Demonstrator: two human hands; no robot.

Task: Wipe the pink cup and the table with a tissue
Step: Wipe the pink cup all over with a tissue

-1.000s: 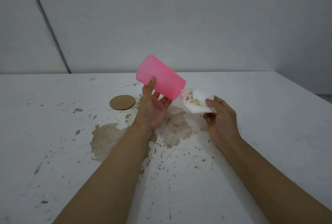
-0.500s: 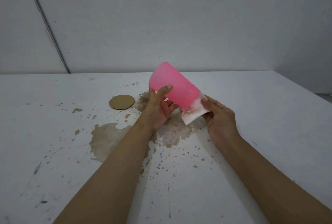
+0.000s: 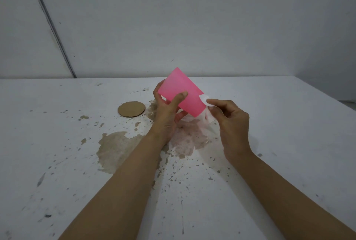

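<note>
Pink cup: held in the air above the table, tilted so that its closed base points up and away from me and its open mouth points down toward my right. My left hand grips it from the near side, thumb laid across the front wall and the other fingers curled round the back, only their tips visible past the cup's left edge. Tissue: white, crumpled, pressed against the cup's rim at the lower right, part of it seen through the translucent pink wall, so that I cannot tell how far it reaches inside. My right hand pinches the tissue between thumb and forefinger, remaining fingers folded toward the palm. Table surface below the hands: a broad brown spill with a paler patch to its right, directly beneath the cup, and many small dark specks scattered toward me. Cardboard disc: round, brown, lying flat on the table just left of my left hand, apart from the cup. Both forearms bare, entering from the lower edge of the view
</note>
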